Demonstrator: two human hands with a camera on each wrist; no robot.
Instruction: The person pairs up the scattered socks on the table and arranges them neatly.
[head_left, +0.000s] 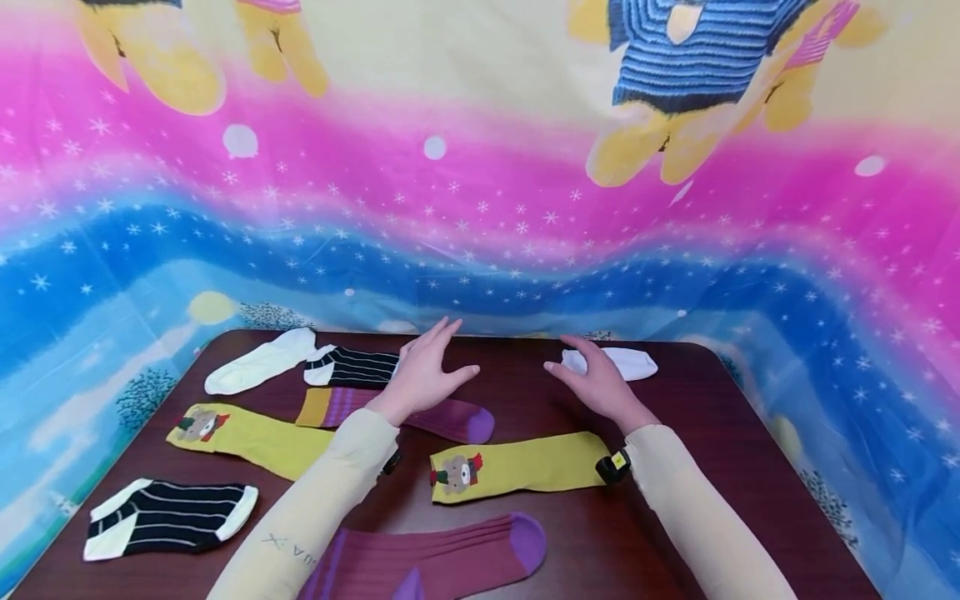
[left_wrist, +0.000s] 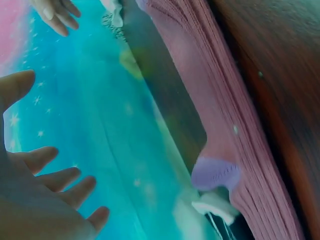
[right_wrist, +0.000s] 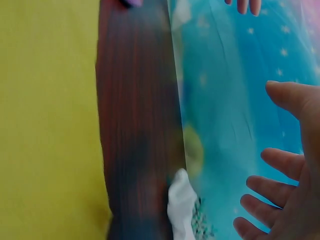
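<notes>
Both hands hover over a dark wooden table with fingers spread and nothing held. In the head view my left hand (head_left: pixel 423 375) is above a purple sock with a yellow cuff (head_left: pixel 442 417) and beside a black striped sock (head_left: pixel 352 367). My right hand (head_left: pixel 600 383) hangs near a white sock (head_left: pixel 630 363) at the back right, partly covering it. Below and between the forearms lies a yellow sock with a bear face (head_left: pixel 532 468). Closer to me is another purple sock (head_left: pixel 465 554), partly behind the left sleeve. The left wrist view shows the left fingers (left_wrist: pixel 75 192) apart from any sock.
On the left lie a white sock (head_left: pixel 262 362), a second yellow bear sock (head_left: pixel 247 437) and a second black striped sock (head_left: pixel 172 517). The wooden table (head_left: pixel 712 450) ends at a colourful printed cloth (head_left: pixel 480 192) hanging behind it and at both sides.
</notes>
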